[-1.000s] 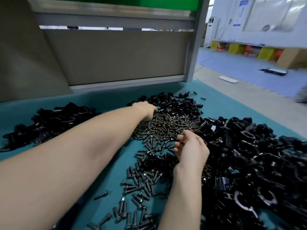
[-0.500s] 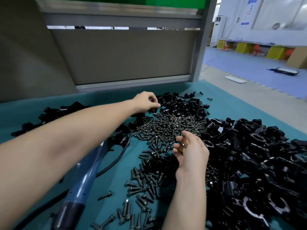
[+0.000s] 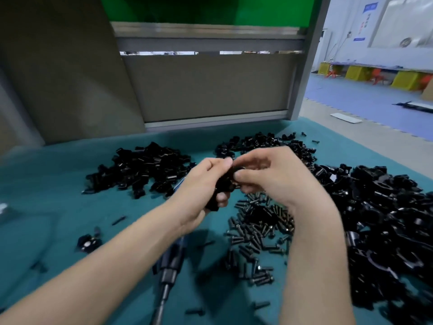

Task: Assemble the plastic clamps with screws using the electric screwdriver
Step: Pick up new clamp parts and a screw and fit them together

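Lying on the teal felt mat [image 3: 46, 207] at far left is a heap of black plastic clamp halves [image 3: 140, 170]. Nearer, the blue-and-black electric screwdriver [image 3: 172, 261] rests under the left forearm. The left hand [image 3: 201, 193] grips a black plastic clamp [image 3: 225, 184], and the right hand [image 3: 271, 177] pinches its top. Below them spread dark metal screws [image 3: 260, 226]; a larger pile of black clamps [image 3: 386, 219] lies at right.

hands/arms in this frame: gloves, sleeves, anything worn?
Left hand and right hand: no gloves. Left forearm and right forearm: uncovered to the frame edge, no sleeves, no watch or wristband. No ring that I can make out; the fingers are partly hidden.
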Motion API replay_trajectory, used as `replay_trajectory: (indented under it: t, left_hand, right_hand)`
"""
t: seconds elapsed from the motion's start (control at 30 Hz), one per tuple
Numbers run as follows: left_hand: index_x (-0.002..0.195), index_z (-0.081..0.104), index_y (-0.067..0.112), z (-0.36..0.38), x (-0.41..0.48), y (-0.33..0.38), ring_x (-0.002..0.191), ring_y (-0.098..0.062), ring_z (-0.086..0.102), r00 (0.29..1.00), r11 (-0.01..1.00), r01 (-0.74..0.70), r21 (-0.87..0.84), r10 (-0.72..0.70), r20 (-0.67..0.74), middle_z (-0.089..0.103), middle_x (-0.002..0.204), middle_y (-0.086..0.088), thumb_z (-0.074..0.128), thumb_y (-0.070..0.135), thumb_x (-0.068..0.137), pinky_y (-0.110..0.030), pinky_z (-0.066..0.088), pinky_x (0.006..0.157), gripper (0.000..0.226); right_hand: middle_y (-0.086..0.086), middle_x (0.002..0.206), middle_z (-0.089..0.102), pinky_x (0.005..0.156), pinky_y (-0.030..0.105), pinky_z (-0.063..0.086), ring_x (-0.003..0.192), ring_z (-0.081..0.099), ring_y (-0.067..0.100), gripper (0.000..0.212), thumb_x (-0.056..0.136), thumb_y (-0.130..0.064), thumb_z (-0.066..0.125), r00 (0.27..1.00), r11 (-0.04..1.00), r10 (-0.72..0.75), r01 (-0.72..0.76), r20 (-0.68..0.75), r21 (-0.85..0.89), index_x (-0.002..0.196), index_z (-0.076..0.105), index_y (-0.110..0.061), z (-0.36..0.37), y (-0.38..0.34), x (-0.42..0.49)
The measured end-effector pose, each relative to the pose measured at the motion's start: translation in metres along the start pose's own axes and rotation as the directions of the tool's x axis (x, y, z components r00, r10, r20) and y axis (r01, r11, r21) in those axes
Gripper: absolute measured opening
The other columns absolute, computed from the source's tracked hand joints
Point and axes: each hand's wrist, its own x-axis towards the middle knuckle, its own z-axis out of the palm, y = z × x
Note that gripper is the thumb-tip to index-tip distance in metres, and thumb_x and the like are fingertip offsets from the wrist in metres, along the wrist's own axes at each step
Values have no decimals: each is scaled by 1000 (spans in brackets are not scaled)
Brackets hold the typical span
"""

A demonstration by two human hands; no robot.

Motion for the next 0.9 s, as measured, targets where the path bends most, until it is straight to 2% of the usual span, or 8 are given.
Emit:
replay_trajectory:
  t: [0.1, 0.23, 0.37, 0.5, 0.6, 0.73, 0.83, 0.9]
  left_hand:
    - [111, 58, 11, -17, -34, -6, 61, -16, 58, 997, 995, 76, -60, -75, 24, 64, 96, -13, 45, 5, 96, -24, 48, 56, 21]
    - [108, 65, 18, -35, -68, -28, 85, -14, 71, 993, 986, 122, 113, -122, -10, 69, 112, -10, 44, -15, 92, -20, 57, 75, 43]
    - [99, 70, 14, -32, -79, -47, 85, -15, 72, 991, 993, 118, 12, -117, -64, 74, 103, -5, 58, -9, 89, -20, 57, 68, 28]
    - [100, 69, 21, -26, -85, -63, 84, -13, 73, 994, 984, -40, 174, 57, -94, 70, 104, -1, 65, -10, 84, -17, 53, 71, 36]
    - [101, 66, 37, -29, -90, -75, 93, -4, 66, 964, 910, -157, 384, 225, -140, 55, 101, 16, 70, -8, 80, -13, 50, 74, 50]
    - [105, 63, 49, -35, -93, -85, 82, -6, 57, 924, 753, -200, 628, 358, -136, 50, 84, 17, 78, 6, 76, -21, 50, 75, 54]
    - [98, 66, 46, -34, -91, -86, 78, -10, 59, 930, 781, -184, 596, 336, -152, 52, 83, 16, 81, 8, 74, -33, 54, 80, 47]
    - [100, 72, 32, -35, -90, -86, 74, -8, 58, 943, 813, -157, 561, 291, -158, 53, 84, 16, 84, 9, 71, -27, 54, 75, 39]
  right_hand:
    - [3, 78, 74, 61, 22, 54, 61, 62, 7, 19, 81, -8, 76, 1000, 995, 5, -4, 9, -102, 96, 76, -19, -1, -5, -5]
    - [5, 81, 66, 66, 21, 57, 62, 62, 9, 23, 81, -1, 74, 1000, 997, 28, -28, 6, 69, 94, 77, -20, 4, 12, -29]
    - [1, 83, 72, 62, 21, 56, 63, 61, 10, 27, 80, 0, 73, 994, 966, 106, -111, 30, 235, 94, 76, -23, 22, 36, -53]
    - [-2, 91, 75, 56, 20, 52, 71, 67, 5, 24, 80, -3, 73, 980, 899, 184, -200, 77, 391, 90, 77, -25, 39, 54, -64]
    - [-1, 87, 74, 59, 23, 54, 77, 70, 9, 19, 69, -13, 76, 975, 840, 172, -220, 141, 495, 85, 78, -22, 44, 62, -70]
    - [-1, 87, 74, 63, 24, 57, 79, 70, 12, 28, 74, 4, 75, 974, 901, 129, -195, 189, 387, 83, 76, -23, 48, 71, -75]
    - [0, 87, 74, 68, 21, 55, 79, 71, 14, 34, 75, 13, 72, 979, 926, 98, -155, 178, 344, 83, 74, -21, 47, 74, -75]
    - [-1, 89, 75, 72, 19, 53, 82, 71, 13, 34, 73, 12, 74, 981, 946, 67, -119, 180, 300, 87, 73, -19, 45, 73, -75]
